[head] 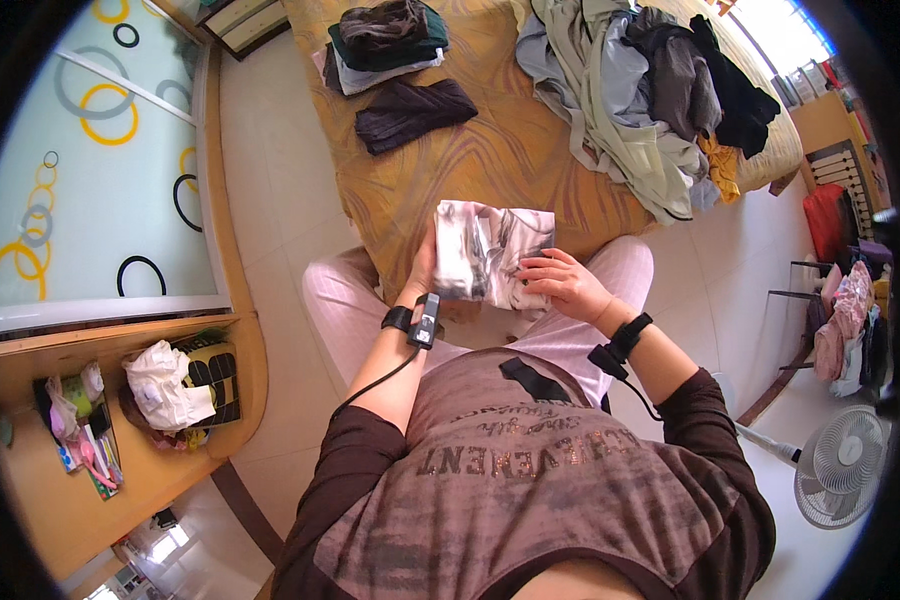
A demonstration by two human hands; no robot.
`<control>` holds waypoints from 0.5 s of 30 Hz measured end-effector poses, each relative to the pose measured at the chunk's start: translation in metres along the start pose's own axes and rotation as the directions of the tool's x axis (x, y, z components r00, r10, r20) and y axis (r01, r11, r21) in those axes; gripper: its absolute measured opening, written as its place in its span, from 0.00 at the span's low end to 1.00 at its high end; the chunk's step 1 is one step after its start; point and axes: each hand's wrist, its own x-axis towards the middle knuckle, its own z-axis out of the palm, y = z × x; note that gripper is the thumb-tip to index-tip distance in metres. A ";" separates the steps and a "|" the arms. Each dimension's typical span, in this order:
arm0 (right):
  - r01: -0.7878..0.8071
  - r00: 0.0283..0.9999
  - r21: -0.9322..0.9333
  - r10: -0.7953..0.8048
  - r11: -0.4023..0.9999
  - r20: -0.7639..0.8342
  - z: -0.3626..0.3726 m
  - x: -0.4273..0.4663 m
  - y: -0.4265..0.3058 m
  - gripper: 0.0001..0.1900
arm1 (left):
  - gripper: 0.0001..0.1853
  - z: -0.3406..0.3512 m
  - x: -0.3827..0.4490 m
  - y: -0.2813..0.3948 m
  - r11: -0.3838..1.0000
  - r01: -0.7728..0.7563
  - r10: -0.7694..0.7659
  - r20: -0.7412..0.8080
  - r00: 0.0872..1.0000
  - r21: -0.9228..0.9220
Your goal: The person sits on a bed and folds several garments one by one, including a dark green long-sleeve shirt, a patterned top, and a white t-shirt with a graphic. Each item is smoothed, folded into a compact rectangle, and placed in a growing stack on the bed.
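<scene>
A folded garment of pink, white and grey patterned fabric (493,253) is held above my lap, by the near edge of the bed. My left hand (423,259) grips its left edge, with the fingers partly hidden behind it. My right hand (562,281) lies on its right side, fingers spread over the front face; the thumb is hard to make out. Beyond it on the bed lies a folded dark garment (415,114). Farther back stands a stack of folded clothes (390,45), dark ones on top of lighter ones.
A loose heap of clothes (607,97) covers the bed's right part, over the yellow-brown patterned bedspread (495,161). A wooden shelf (157,469) at the left holds a white cloth bundle (165,386) and small items. An electric fan (840,465) and a clothes rack (795,292) stand at right.
</scene>
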 end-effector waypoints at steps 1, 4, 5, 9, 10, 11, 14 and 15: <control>-0.011 1.000 -0.008 0.011 1.000 0.007 0.005 -0.003 0.002 0.20 | 0.27 0.005 -0.001 0.007 0.996 0.083 -0.084 -0.087 0.993 -0.024; -0.030 0.999 -0.035 0.030 0.999 0.012 0.014 -0.009 0.009 0.21 | 0.24 0.012 -0.008 0.016 0.973 0.191 -0.180 -0.094 0.979 0.126; -0.045 0.999 -0.045 0.046 0.998 0.009 0.016 -0.009 0.011 0.21 | 0.23 0.011 -0.006 0.019 0.952 0.234 -0.212 -0.129 0.969 0.195; -0.058 0.998 -0.122 0.060 0.991 0.009 0.019 -0.013 0.013 0.21 | 0.13 -0.008 0.009 0.020 0.787 -0.042 0.193 -0.181 0.964 0.615; -0.063 0.998 -0.090 0.064 0.994 0.008 0.020 -0.014 0.014 0.21 | 0.11 -0.015 0.012 0.023 0.730 -0.008 0.198 -0.201 0.959 0.684; -0.053 0.999 -0.070 0.054 0.996 0.003 0.021 -0.015 0.015 0.21 | 0.10 -0.021 0.015 0.022 0.756 -0.063 0.205 -0.144 0.968 0.652; -0.090 0.996 -0.040 0.090 0.995 0.000 0.025 -0.018 0.019 0.19 | 0.09 -0.032 0.019 0.019 0.807 -0.091 0.198 -0.122 0.973 0.584; -0.114 0.993 -0.041 0.114 0.993 -0.009 0.025 -0.019 0.020 0.18 | 0.09 -0.033 0.019 0.019 0.806 -0.110 0.207 -0.103 0.973 0.582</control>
